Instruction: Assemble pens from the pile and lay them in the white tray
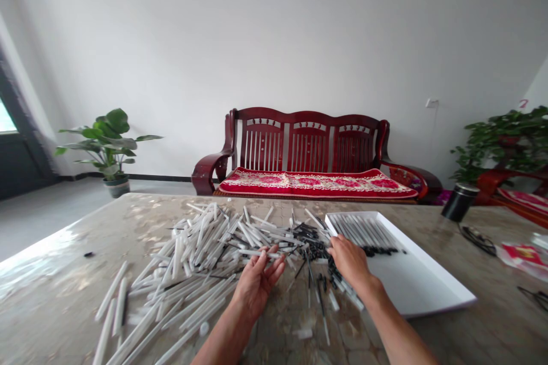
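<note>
A patterned table (pixel 278 325) stands before a red bench (pixel 309 145); the left hand (pixel 259 275) pinches a tube (pixel 249 252); the right hand (pixel 349 256), beside a tray (pixel 411 285), has a grip I cannot tell.

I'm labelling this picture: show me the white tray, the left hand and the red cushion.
White tray (pixel 415 286): head view, on its bare floor.
Left hand (pixel 257 278): head view, on the hand's middle.
Red cushion (pixel 317 184): head view, on its patterned top.

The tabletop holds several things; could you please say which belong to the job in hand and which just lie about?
In the job:
white tubes, one in the left hand
black pieces by the right hand
white tray

Apparently lying about:
black canister
black cord
red packet
</note>
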A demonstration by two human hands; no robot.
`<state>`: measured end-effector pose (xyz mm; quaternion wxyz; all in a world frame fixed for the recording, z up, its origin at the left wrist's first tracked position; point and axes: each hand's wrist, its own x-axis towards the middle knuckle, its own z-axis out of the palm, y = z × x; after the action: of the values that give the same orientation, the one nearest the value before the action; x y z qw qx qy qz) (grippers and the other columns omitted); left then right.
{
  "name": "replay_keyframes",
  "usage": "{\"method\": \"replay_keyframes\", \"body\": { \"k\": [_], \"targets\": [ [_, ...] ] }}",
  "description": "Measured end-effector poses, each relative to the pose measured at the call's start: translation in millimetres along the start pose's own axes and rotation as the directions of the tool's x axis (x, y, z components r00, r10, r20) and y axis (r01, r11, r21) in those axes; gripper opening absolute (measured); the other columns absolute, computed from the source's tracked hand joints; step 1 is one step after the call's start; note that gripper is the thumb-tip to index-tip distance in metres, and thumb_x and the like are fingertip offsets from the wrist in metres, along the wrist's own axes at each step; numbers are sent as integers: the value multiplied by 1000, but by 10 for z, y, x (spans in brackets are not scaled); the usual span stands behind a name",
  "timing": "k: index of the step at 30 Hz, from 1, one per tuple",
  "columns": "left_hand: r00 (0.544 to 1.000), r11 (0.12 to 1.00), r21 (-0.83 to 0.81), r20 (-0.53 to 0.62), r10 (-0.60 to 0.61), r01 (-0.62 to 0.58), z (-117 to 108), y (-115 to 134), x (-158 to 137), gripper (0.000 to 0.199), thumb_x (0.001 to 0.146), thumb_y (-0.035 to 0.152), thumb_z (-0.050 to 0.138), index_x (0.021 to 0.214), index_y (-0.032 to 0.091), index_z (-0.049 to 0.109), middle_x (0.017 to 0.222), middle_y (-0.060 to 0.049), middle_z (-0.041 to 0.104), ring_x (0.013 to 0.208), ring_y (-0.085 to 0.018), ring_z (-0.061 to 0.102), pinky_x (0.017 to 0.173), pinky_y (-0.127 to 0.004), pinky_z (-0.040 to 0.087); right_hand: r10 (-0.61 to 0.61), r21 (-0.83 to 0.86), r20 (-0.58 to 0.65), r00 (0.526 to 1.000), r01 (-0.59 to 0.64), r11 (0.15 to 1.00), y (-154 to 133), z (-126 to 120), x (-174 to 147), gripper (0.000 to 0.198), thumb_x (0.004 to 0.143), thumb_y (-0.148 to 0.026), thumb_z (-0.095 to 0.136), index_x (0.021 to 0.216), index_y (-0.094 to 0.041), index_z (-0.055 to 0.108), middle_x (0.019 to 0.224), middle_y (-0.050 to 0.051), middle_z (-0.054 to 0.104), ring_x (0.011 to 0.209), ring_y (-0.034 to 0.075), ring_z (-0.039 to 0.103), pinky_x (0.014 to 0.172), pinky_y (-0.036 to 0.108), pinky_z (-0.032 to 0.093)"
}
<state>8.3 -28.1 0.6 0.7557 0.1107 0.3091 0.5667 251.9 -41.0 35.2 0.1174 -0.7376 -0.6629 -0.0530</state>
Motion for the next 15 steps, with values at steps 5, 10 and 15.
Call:
{"method": "replay_keyframes", "body": {
  "k": [5, 10, 15],
  "targets": [
    [1000, 999, 36, 0, 8, -8, 25, -4, -19, 12, 87, 8, 61, 94, 17, 56, 101, -8, 75, 70, -17, 75, 60, -25, 62, 41, 679, 85, 996, -88, 729, -349, 126, -52, 10, 88, -24, 51, 82, -22, 59, 72, 0, 68, 63, 16, 66, 55, 23, 46],
    [999, 999, 37, -36, 26, -24, 43, -7, -33, 9, 89, 5, 56, 89, 14, 57, 88, -8, 75, 64, -13, 73, 61, -22, 61, -9, 947, 110, 994, -102, 304, -788, 348, -160, 12, 75, -33, 64, 74, -21, 63, 62, -3, 65, 57, 17, 64, 49, 26, 50],
    [999, 1000, 20, -46, 23, -22, 44, -19, -11, 11, 88, 3, 56, 87, 14, 59, 82, -7, 75, 67, -14, 74, 66, -22, 62, 30, 985, 84, 996, -87, 152, -917, 396, -168, 19, 68, -35, 74, 75, -20, 65, 61, -2, 66, 58, 17, 64, 47, 25, 52]
  ]
}}
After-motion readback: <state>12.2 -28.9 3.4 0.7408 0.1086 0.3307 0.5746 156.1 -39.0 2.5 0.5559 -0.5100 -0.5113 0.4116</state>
